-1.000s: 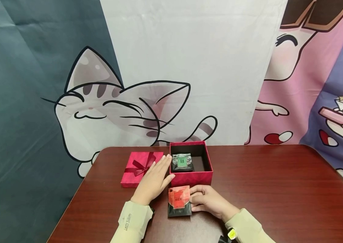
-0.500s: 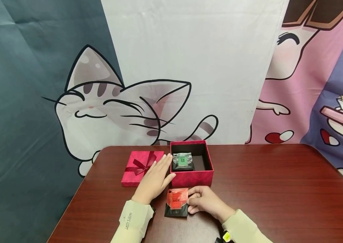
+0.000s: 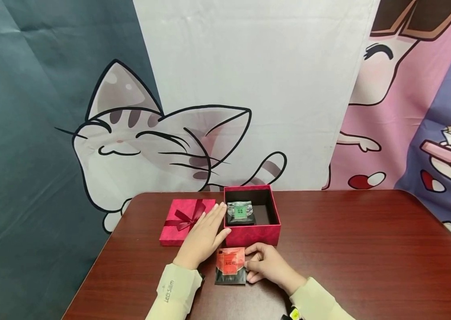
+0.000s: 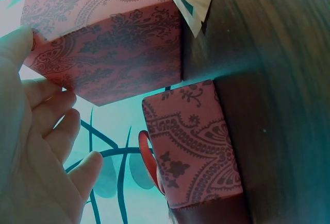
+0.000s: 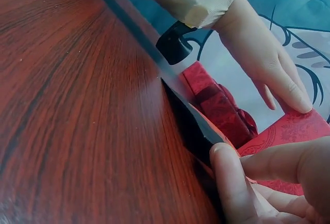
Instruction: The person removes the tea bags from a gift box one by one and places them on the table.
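An open red box point(image 3: 251, 234) stands on the dark wood table point(image 3: 349, 249), with a green-labelled packet point(image 3: 240, 212) lying inside it. My left hand point(image 3: 209, 229) rests with straight fingers against the box's left wall point(image 4: 103, 44). The flat red lid with a ribbon bow point(image 3: 183, 215) lies just left of that hand. In front of the box, my right hand point(image 3: 251, 264) pinches the right edge of a black packet with a red label point(image 3: 230, 266). The right wrist view shows that packet point(image 5: 188, 123) edge-on and low over the table, with my thumb point(image 5: 229, 180) on it.
A cartoon cat and figure backdrop point(image 3: 209, 111) hangs right behind the table's far edge. The table's left edge runs close to the lid. Bare wood stretches to the right of the box.
My right hand has shifted the red-labelled packet slightly to the left and lowered it closer to the table. The left hand has stayed against the box.
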A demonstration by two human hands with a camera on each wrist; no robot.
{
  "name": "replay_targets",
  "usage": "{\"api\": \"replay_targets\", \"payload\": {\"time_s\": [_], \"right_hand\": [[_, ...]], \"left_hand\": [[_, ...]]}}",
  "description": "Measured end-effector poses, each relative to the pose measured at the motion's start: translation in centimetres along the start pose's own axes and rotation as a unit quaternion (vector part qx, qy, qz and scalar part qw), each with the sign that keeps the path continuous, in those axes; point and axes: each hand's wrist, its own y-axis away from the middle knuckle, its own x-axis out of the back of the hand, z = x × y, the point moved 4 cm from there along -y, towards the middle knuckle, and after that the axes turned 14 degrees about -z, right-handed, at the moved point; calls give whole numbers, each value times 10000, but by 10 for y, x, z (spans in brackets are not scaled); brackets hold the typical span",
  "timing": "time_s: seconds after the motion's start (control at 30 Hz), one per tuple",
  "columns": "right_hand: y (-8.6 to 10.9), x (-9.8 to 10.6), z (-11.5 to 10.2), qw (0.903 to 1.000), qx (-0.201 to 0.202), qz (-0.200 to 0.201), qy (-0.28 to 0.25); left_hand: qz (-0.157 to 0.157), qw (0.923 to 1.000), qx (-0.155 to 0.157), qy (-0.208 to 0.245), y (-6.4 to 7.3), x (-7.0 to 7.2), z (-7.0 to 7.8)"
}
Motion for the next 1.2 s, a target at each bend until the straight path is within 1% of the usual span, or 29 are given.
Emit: {"api": "replay_targets", "payload": {"time_s": [0.23,0.37,0.57,0.7,0.87,1.03,1.2], "right_hand": [[0,-2,0,10000,40,8,-34],[2,-2,-7,9995,106,116,265],[9,0,-29,9943,472,244,921],[16,0,-46,9858,748,445,1439],[24,3,-67,9684,1059,988,2032],[27,15,-85,9580,1349,1530,2016],[22,29,-99,9475,1518,1962,2017]], "left_hand": [[21,10000,-23,30,2,0,0],[62,10000,-46,40,2,0,0],[36,10000,-7,45,2,1,1],[34,10000,-4,19,1,1,1],[40,10000,-5,-47,0,0,1],[27,10000,20,-85,0,1,1],[33,9999,17,-105,1,1,2]]}}
